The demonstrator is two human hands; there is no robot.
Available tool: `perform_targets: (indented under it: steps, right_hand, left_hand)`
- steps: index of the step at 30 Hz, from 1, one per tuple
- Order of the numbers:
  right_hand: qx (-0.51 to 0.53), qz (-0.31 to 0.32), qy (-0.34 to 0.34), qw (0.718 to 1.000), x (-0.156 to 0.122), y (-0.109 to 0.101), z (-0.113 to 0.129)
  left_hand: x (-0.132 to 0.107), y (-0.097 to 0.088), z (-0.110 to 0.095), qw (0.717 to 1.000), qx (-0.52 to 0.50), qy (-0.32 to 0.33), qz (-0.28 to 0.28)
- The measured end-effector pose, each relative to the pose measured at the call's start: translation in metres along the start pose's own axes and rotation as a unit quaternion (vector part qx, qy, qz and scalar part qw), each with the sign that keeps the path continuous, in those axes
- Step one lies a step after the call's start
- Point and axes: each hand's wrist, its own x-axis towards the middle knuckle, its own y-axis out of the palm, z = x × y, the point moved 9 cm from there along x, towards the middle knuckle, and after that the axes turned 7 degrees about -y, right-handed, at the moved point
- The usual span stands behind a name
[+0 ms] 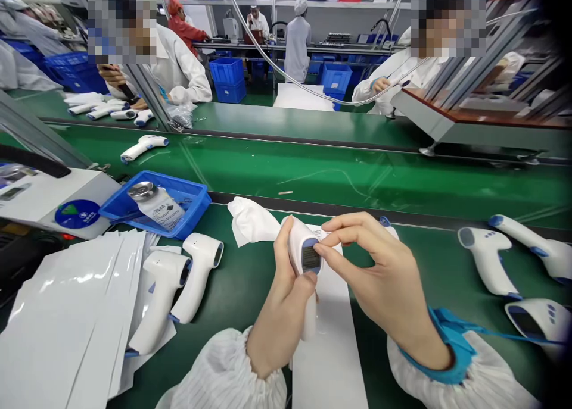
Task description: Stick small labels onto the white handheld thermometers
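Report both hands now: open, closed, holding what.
Left hand: closed, holding a thermometer.
Right hand: closed to a pinch, fingertips on the thermometer's head.

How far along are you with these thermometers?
Looks done: two thermometers lying beside the white pouches. In hand: one thermometer, held by the left hand, with the right hand at its screen. Left: three thermometers at right.
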Motion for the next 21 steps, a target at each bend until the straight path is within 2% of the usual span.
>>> perform_targets:
  steps: [4, 7, 10, 12, 14, 17, 19, 21]
  right_hand:
    - [0.040, 0.025, -0.030, 0.998, -0.002, 0.003, 0.007]
    - [0.065, 0.042, -0.022, 0.997, -0.004, 0.007, 0.005]
    - [0.049, 0.037, 0.019, 0.998, -0.006, 0.009, -0.004]
    - [0.083, 0.032, 0.064, 0.994, -0.006, 0.010, -0.011]
    - [0.166, 0.042, 0.126, 0.977, -0.005, 0.014, -0.019]
    - [0.266, 0.090, 0.203, 0.938, -0.007, 0.026, -0.025]
    - [0.266, 0.106, 0.215, 0.934, -0.008, 0.028, -0.025]
    - [0.233, 0.096, 0.199, 0.947, -0.006, 0.025, -0.025]
  left_hand:
    - [0.003, 0.001, 0.006, 0.998, -0.042, -0.039, 0.018]
    - [0.006, 0.006, 0.015, 0.991, -0.096, -0.077, 0.058]
    - [0.007, 0.009, 0.015, 0.989, -0.100, -0.071, 0.087]
    - [0.008, 0.009, 0.014, 0.990, -0.095, -0.062, 0.087]
    - [0.009, 0.008, 0.015, 0.990, -0.092, -0.065, 0.079]
    - [0.010, 0.008, 0.017, 0.990, -0.093, -0.076, 0.079]
    - [0.010, 0.009, 0.017, 0.989, -0.091, -0.076, 0.090]
    - [0.010, 0.010, 0.017, 0.989, -0.086, -0.071, 0.095]
